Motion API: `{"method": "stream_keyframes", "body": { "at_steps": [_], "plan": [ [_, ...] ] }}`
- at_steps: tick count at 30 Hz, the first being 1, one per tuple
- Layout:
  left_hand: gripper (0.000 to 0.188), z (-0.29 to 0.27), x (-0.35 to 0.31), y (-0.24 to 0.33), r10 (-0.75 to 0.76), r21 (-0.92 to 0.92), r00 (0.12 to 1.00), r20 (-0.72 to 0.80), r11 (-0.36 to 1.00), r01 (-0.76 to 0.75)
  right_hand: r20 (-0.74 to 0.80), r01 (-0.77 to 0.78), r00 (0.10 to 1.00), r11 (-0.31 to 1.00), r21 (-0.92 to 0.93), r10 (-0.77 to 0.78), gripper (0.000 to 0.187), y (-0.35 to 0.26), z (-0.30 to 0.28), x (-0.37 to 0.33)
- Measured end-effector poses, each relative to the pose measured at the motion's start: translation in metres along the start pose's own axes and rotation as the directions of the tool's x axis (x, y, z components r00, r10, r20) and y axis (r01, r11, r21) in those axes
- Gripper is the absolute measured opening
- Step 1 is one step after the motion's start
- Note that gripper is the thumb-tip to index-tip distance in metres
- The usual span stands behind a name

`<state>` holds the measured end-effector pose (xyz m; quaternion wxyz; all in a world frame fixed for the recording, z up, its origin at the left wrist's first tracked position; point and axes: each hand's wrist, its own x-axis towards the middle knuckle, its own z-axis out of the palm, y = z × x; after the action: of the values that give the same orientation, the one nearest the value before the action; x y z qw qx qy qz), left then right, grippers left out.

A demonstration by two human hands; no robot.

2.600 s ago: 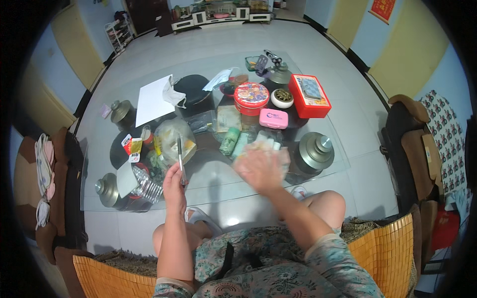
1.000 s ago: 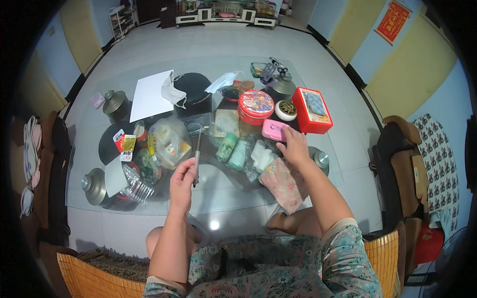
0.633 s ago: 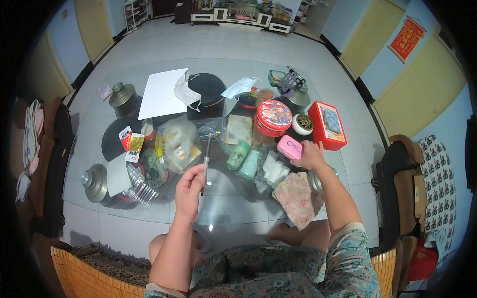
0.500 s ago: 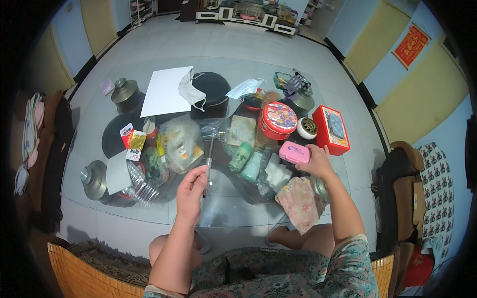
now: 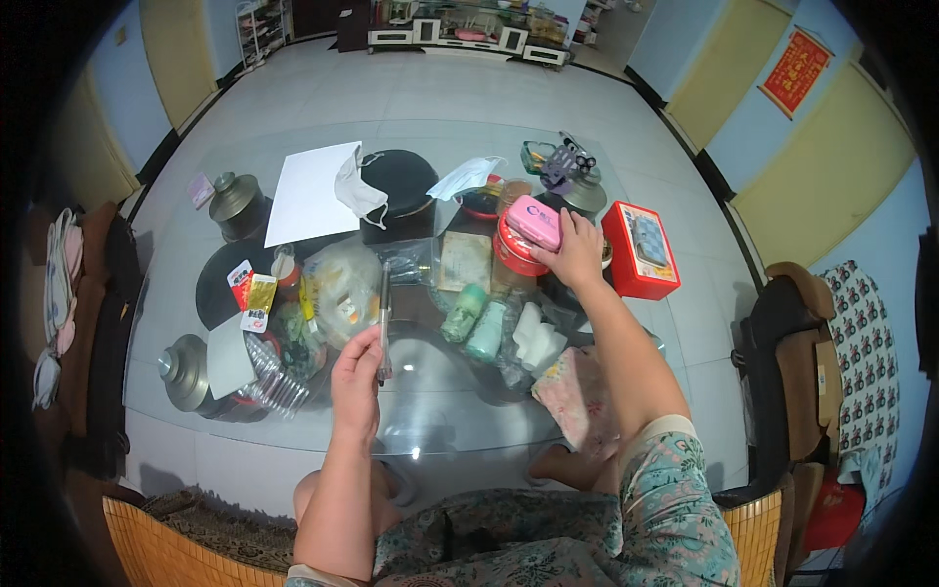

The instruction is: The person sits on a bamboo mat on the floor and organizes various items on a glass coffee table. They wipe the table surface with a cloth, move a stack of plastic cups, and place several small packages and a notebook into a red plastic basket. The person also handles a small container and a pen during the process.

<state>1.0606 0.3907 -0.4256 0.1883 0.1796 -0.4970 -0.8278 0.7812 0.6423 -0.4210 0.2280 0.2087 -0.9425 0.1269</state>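
Right hand [image 5: 575,245]: grasping the pink case [image 5: 534,223] by its right end, thumb at the near side, remaining fingers over the far corner. The case lies directly left of this hand, lid upward, slightly tilted in the view, and overlaps the red tin [image 5: 515,260]; whether it rests on the tin or is held just above it cannot be determined. The red box [image 5: 641,251] is located to the right of the same hand, near it and apart from the fingers. Left hand [image 5: 357,370]: gripping the pen [image 5: 384,315] between thumb and fingers, near the pen's lower end. The pen extends from the fingertips away from the body, along the right side of the plastic bag [image 5: 342,284]. Both hands are well apart, with the right hand farther from the body. Between them on the glass surface [image 5: 430,416] lie the booklet [image 5: 466,260], the green roll [image 5: 465,311] and the paler roll [image 5: 487,333], the two rolls side by side. Nearer the body than the case, the patterned cloth [image 5: 575,396] is positioned at the near edge, partly covered by the right forearm [image 5: 636,367]. Beyond the bag, the white mask [image 5: 356,186] overlaps the paper [image 5: 309,196].
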Motion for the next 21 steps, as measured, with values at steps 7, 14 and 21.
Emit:
{"method": "stream_keyframes", "body": {
  "at_steps": [7, 14, 21],
  "plan": [
    [0.026, -0.002, -0.01, 0.003, 0.002, -0.011, 0.999, 0.033, 1.0, -0.002, 0.31, 0.091, 0.945, 0.994, 0.069, -0.108, 0.063, -0.009, -0.076, -0.184],
    [0.028, 0.004, -0.014, -0.004, -0.032, -0.015, 0.999, 0.044, 0.999, 0.033, 0.412, 0.017, 0.911, 1.0, 0.021, -0.024, 0.069, 0.009, -0.032, -0.185],
    [0.028, 0.015, -0.014, -0.005, -0.039, 0.016, 0.999, 0.03, 0.999, 0.039, 0.349, -0.223, 0.903, 0.968, -0.117, 0.251, 0.066, 0.021, 0.03, -0.098]
  ]
}}
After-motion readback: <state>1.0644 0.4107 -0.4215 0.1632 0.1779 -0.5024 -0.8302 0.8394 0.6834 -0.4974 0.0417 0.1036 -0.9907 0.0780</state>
